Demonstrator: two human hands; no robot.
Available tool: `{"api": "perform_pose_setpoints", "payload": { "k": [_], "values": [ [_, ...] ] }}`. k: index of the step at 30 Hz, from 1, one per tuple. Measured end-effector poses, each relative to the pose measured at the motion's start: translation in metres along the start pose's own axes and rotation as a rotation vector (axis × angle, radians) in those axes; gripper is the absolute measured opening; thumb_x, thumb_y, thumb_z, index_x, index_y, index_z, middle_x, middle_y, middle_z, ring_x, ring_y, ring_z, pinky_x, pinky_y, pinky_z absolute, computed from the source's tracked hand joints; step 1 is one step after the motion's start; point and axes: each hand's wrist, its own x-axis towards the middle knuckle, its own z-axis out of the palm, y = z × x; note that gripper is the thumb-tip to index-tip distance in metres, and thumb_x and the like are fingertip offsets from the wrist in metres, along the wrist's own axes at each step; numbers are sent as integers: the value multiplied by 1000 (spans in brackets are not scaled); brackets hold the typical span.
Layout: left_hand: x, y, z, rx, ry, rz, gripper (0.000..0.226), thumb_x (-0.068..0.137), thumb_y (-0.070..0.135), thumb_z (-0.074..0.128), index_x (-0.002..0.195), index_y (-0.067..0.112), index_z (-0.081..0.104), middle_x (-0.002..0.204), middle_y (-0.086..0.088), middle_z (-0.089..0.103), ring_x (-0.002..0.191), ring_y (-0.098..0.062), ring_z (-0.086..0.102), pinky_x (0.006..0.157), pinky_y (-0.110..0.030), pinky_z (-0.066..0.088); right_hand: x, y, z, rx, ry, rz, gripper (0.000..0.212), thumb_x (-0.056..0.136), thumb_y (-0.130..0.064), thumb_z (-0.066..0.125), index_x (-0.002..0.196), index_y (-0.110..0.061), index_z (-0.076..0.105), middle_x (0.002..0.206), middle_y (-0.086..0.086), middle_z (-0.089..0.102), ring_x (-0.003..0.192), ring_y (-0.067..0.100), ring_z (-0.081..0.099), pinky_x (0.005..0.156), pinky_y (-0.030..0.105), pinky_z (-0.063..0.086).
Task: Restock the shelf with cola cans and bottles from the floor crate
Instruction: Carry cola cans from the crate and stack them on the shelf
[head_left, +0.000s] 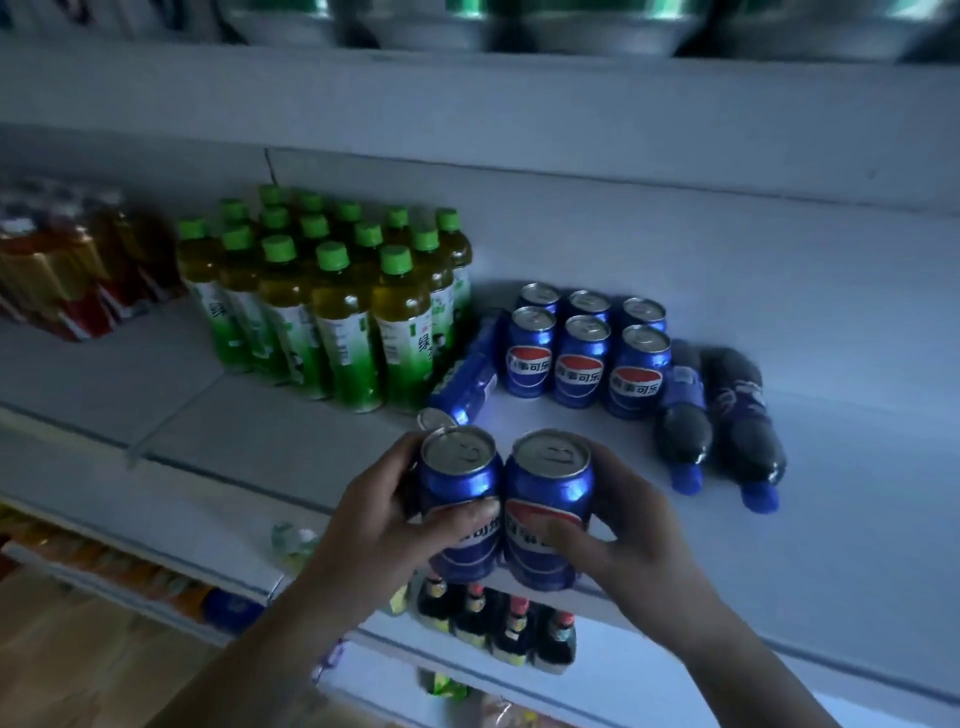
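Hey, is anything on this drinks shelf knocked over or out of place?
Yes. A blue can lies on its side between the green-capped bottles and the six upright cans. Right of those cans, two dark cola bottles also lie flat, caps toward the front of the shelf.

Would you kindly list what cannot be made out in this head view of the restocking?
- Floor crate: outside the frame, head view.
- Top-shelf goods: cut off by the top edge, blurred.
- Far-left packs: blurred, labels unreadable.
- Dark bottles below: too dim and small to identify.
- Held cans: labels partly covered by the left hand and right hand.
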Motion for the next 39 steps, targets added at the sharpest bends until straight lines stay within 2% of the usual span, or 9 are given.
{"api": "perform_pose_setpoints", "payload": {
  "k": [4,8,14,16,18,21,26,32,39],
  "values": [
    [42,-12,-12,131,-169,55,53,71,33,92,119,32,68,119,6,73,114,-13,67,99,-37,52,13,7,-8,-243,61,-7,58,77,-24,89,126,-34,60,119,-21,71,116,4,65,101,30,52],
    [65,-16,-18,279,-263,94,63,68,33,92,123,38,62,118,23,70,116,4,63,102,-23,49,22,20,-9,-294,97,4,68,76,-22,89,134,-35,55,123,-22,69,120,4,63,105,35,51],
    [82,-21,-25,311,-401,145,61,74,32,89,127,37,60,118,20,72,114,2,64,101,-25,51,25,33,-5,-280,90,26,82,80,-25,84,150,-29,42,129,-27,65,124,-2,60,107,27,49],
    [87,-24,-27,354,-463,160,71,77,41,86,138,38,51,126,23,67,121,5,58,105,-25,48,24,32,-4,-334,79,35,91,82,-33,81,157,-28,30,138,-29,59,129,-6,55,109,25,47],
    [90,-29,-33,503,-505,183,87,79,59,77,152,44,32,145,33,46,135,9,42,113,-22,39,20,31,-3,-476,105,2,98,83,-42,78,161,-34,18,149,-31,45,135,-11,44,111,16,40],
    [86,-35,-41,731,-434,472,90,87,62,65,160,34,19,163,22,24,149,2,25,119,-22,28,10,24,8,-671,248,-71,99,82,-42,79,160,-34,20,155,-22,34,138,-8,38,107,6,32],
    [73,-38,-32,878,-321,876,67,93,44,64,149,12,47,152,0,45,140,-16,44,117,-31,34,-5,38,29,-1079,359,-267,84,80,-42,76,150,-16,38,156,6,42,134,23,49,110,31,39],
    [93,-53,-24,902,-304,953,73,84,31,78,149,10,49,151,0,50,142,-16,44,119,-38,35,11,57,23,-1062,390,-243,84,82,-42,74,151,-17,34,159,4,38,135,22,50,111,32,43],
    [140,-57,-15,940,-262,932,74,81,25,83,146,9,52,146,-3,54,138,-19,48,118,-46,37,58,71,3,-997,376,-259,84,84,-37,80,154,-15,38,161,1,35,148,18,38,117,40,41]
  ]
}}
